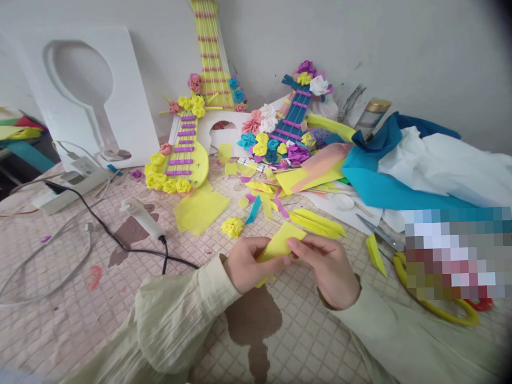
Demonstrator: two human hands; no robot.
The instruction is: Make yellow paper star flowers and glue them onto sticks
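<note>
A strip of yellow paper is held between both hands above the table. My left hand is closed on its left part, with a bit of yellow showing below the fingers. My right hand pinches the strip's right end between thumb and fingers. Just beyond the hands sits a crumpled yellow paper flower. Folded yellow strips lie past my right hand, and a flat yellow sheet is farther back on the left.
A white glue gun with a black cord and a power strip are at left. Decorated paper guitars stand at the back. Scissors, a yellow ring-shaped object and blue cloth-like material lie at right.
</note>
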